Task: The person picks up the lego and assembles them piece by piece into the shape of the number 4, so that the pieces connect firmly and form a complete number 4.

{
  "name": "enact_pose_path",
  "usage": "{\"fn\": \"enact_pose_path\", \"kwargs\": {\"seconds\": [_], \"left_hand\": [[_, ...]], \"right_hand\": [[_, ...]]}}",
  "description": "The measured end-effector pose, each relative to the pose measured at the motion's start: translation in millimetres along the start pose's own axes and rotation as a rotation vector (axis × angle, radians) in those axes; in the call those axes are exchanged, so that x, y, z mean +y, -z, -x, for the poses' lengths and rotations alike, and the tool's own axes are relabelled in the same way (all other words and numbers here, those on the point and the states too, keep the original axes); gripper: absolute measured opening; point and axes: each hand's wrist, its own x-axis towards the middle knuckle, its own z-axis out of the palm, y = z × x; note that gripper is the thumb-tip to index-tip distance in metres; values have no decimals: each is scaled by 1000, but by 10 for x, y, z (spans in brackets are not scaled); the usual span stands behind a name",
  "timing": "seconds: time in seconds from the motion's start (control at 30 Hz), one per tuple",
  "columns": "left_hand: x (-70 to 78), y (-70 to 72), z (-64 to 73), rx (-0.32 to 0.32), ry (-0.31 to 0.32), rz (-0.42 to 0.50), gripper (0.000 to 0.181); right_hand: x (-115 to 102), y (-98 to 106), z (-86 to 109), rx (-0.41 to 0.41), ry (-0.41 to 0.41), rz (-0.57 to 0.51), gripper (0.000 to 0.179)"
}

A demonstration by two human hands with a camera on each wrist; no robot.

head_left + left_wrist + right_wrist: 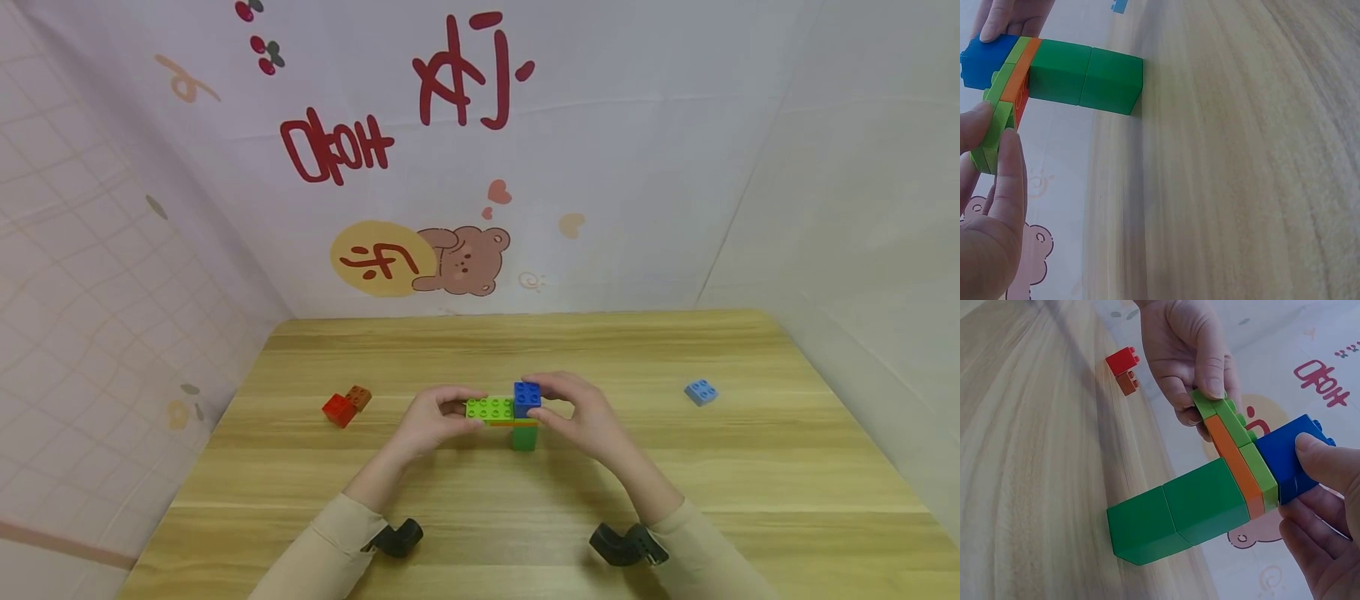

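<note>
A tower of toy building bricks stands upright on the table. Two dark green bricks [1175, 512] form its base, one on the other. Across their top lies a thin orange plate [1233, 457] that juts out to the left, with lime green bricks [489, 409] over it. At the right end of the lime layer sits a blue brick [527, 395], studs up. My left hand [437, 422] pinches the overhanging left end of the lime bricks between thumb and fingers. On the other side, my right hand [583, 412] grips the blue brick, its thumb on the near face.
To the left, a red brick [340, 410] and a brown brick [359, 397] lie side by side. Off to the right is a light blue brick [702, 392]. A printed cloth [630, 183] hangs behind the wooden table [480, 525].
</note>
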Motion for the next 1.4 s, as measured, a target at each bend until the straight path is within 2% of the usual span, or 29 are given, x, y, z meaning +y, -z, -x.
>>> {"fn": "enact_pose_path", "kwargs": {"seconds": [0.33, 0.63, 1.0, 1.17, 1.3, 1.4], "left_hand": [[8, 1, 1, -1, 10, 3, 39], [8, -1, 5, 6, 3, -3, 39], [13, -3, 3, 7, 3, -3, 39], [7, -2, -1, 4, 9, -11, 39], [6, -3, -6, -1, 6, -12, 39], [6, -5, -5, -3, 6, -3, 39]], "right_hand": [[16, -9, 0, -9, -7, -19, 41], [21, -11, -5, -24, -49, -34, 41], [23, -10, -29, -26, -22, -32, 38], [46, -22, -16, -42, -60, -83, 38], [53, -44, 10, -21, -71, -144, 39], [-117, -16, 4, -1, -70, -162, 38]]}}
